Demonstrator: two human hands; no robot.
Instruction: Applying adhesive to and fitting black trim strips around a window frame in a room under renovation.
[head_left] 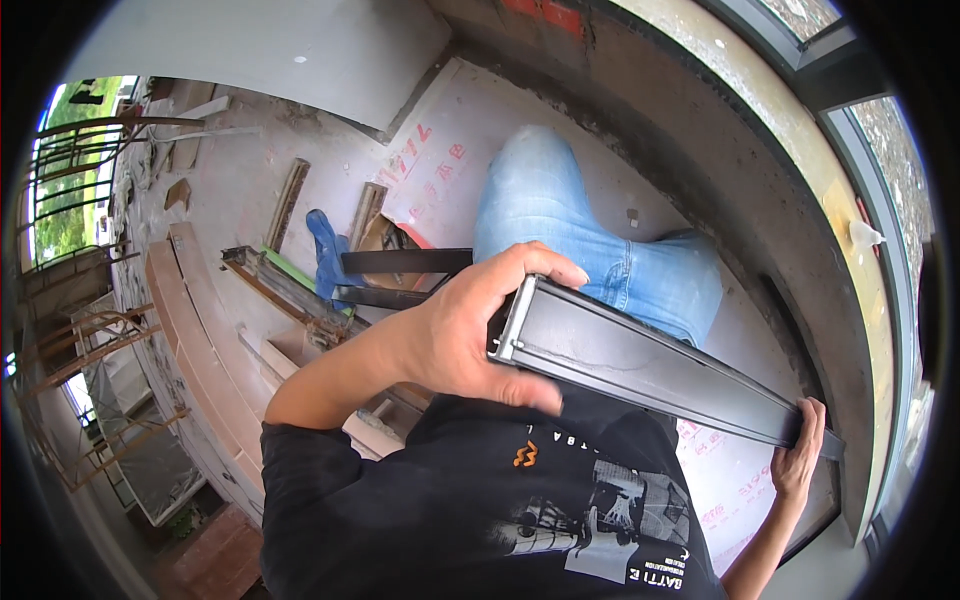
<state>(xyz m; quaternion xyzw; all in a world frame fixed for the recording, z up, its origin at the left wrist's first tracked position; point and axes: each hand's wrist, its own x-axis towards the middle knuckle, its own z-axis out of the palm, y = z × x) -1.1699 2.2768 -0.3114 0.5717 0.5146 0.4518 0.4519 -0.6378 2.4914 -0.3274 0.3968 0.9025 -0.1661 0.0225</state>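
A long dark grey metal profile [640, 360] with a grooved face slants across my lap, its cut end toward the left. My left hand [475, 335] is curled round that cut end, with its thumb along the near side and its fingers over the far side. Near the other end, by the window wall, my right hand [800, 455] grips the profile, its fingertips over the upper edge. Beyond my left hand, two dark metal bars [405, 262] reach leftward toward a blue object [326, 250] whose kind I cannot make out.
A low wall [690, 130] and a window frame [865, 190] curve along the right. Leftward on the dusty floor lie long boards [195, 320], short metal pieces [288, 205] and a green strip [290, 270]. Rusty metal racks [95, 345] stand at the far left.
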